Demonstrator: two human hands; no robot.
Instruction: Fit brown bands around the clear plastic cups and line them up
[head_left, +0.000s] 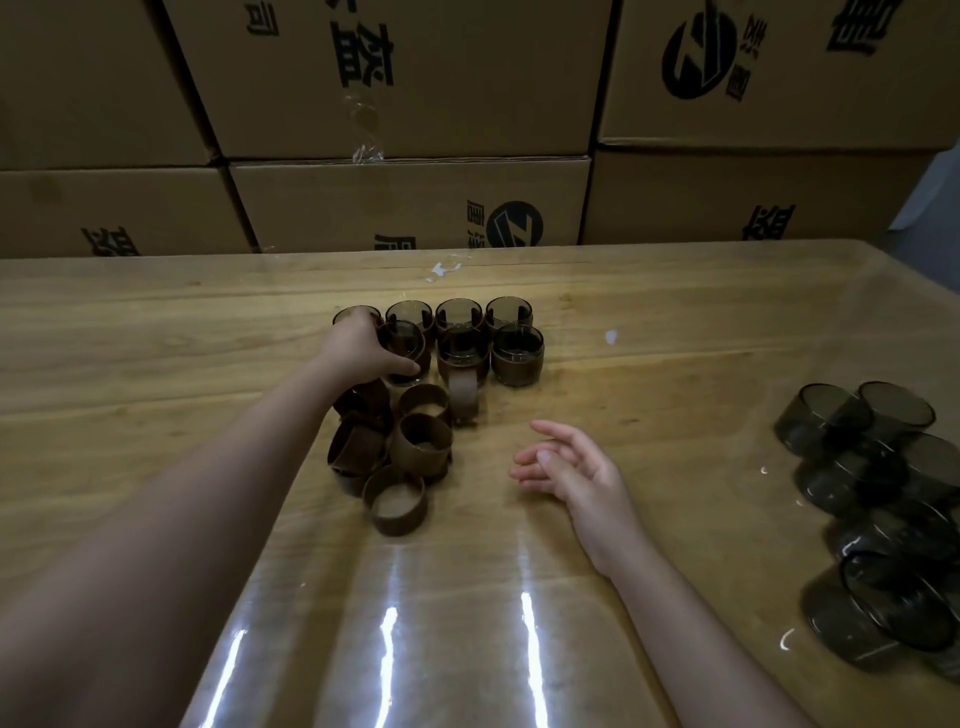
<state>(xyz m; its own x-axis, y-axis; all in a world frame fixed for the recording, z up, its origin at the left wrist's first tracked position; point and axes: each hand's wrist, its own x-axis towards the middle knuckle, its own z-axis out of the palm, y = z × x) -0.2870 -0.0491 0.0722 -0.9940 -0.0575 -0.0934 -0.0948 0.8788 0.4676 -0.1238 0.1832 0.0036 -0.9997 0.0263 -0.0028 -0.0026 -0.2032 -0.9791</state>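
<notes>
Seven banded cups (518, 356) stand in two rows mid-counter (675, 364), left hand (358, 348) gripping the front-row one, right hand (566, 467) relaxed and empty; loose bands (410, 447) and bare cups (872, 493) await, likely under half done.

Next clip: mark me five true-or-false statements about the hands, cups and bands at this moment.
1. The left hand grips a banded cup in the front row. True.
2. The right hand holds a brown band. False: it is open and holds nothing.
3. Brown bands lie piled nearer the person than the lined-up cups. True.
4. The unbanded cups lie on the table's left side. False: they are on its right.
5. Cardboard boxes stand stacked behind the table. True.
</notes>
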